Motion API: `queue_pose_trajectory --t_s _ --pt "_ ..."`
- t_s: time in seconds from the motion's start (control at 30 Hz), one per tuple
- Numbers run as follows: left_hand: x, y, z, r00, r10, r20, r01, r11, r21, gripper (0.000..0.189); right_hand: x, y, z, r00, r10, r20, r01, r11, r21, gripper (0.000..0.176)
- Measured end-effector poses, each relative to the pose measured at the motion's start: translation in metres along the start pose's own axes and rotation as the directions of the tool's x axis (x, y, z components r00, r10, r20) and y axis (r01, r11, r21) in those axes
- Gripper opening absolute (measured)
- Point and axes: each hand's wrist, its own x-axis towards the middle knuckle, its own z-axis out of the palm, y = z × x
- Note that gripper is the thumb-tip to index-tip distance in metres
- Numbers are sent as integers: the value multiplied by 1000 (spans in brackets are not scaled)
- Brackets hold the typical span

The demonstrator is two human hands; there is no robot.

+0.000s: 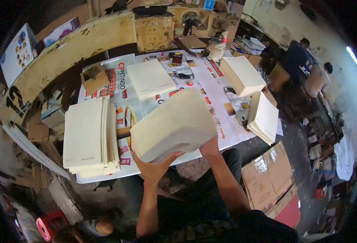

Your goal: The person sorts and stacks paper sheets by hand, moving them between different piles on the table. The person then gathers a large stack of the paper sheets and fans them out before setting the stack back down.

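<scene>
Both my hands hold a thick stack of cream paper sheets (174,125), bent and fanned so the edges show as fine steps along its right side. My left hand (153,165) grips the lower left corner, its thumb stretched along the near face. At the lower right edge my right hand (210,148) is closed round the stack, most of its fingers hidden beneath. Left of it stands a tall pile of cream paper (85,133) with uneven layers. Behind the held sheets lies another paper stack (150,77) on the printed banner (223,117) covering the table.
Two more paper stacks, one farther back (243,75) and one nearer (264,117), sit at the table's right. An open cardboard box (94,79) stands at back left, a whitish bottle (217,50) at the back. Flattened cardboard (269,174) lies at lower right. Two people are in the right background.
</scene>
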Motion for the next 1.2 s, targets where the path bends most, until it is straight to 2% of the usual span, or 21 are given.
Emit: queue_pose_trajectory --t_s 0.03,0.07,0.2,0.23,0.3,0.33,0.43,0.47,0.53,0.57,0.67,0.73,0.8,0.87,0.97,1.0,1.03,1.07,1.13,1.17,1.2 --pt "3 6 3 1000 11 16 -11 1000 2 86 6 -10 8 986 161 50 -165 859 485 67" --pt "5 16 7 999 -37 -37 36 998 -42 82 12 -17 12 949 266 168 -280 473 835 68" --pt "15 31 8 994 20 -104 -22 1000 -17 69 26 -64 -27 869 372 327 -409 167 897 63" --pt "17 35 8 993 30 -112 -33 999 -22 69 18 -55 -20 876 361 321 -401 173 900 63" --pt "16 41 8 996 -4 -90 -2 997 -72 67 -5 -36 -6 988 134 -71 -88 887 454 60" --pt "15 41 9 996 -8 -90 2 998 -66 67 -4 -29 -1 988 139 -66 -93 884 458 60" --pt "10 31 1 995 -98 -35 98 995 -2 73 18 -43 12 927 340 158 -258 275 926 59" --pt "9 24 0 996 -54 -73 60 995 84 79 19 -49 17 920 358 159 -258 248 934 59" --pt "9 17 2 996 7 -94 11 983 181 84 27 -58 21 896 416 -154 -185 665 724 56" --pt "9 16 4 991 -7 -132 30 984 173 91 37 -70 15 825 555 -102 -224 489 843 56" --pt "10 18 7 983 -55 -178 78 989 125 103 48 -78 13 784 549 -291 -43 515 856 64" --pt "8 16 3 979 -97 -179 114 990 85 108 46 -69 21 783 561 -268 -67 505 861 62" --pt "8 16 -12 991 -76 -108 115 898 424 113 42 -63 26 772 581 -257 -81 492 867 60" --pt "10 51 -27 947 312 -72 -265 890 371 114 43 -59 26 825 518 -227 -245 690 681 66" --pt "19 173 -16 755 644 121 -531 492 690 111 47 -66 25 793 573 -208 -239 607 758 69" --pt "22 189 -9 760 598 257 -588 462 664 108 43 -71 25 780 603 -167 -259 554 791 70" --pt "28 201 1 761 514 395 -629 436 644 106 36 -53 56 808 497 -315 -184 722 667 69" --pt "37 206 14 761 400 511 -647 406 645 103 41 -67 38 810 498 -310 -180 714 677 69" --pt "58 194 43 742 227 631 -668 326 669 97 46 -88 2 783 596 -178 -197 509 838 52" --pt "68 183 57 746 172 644 -663 284 692 95 41 -84 11 772 394 -499 -156 878 453 54" --pt "72 176 67 755 138 641 -651 266 711 92 38 -75 20 769 403 -496 -165 875 455 54"
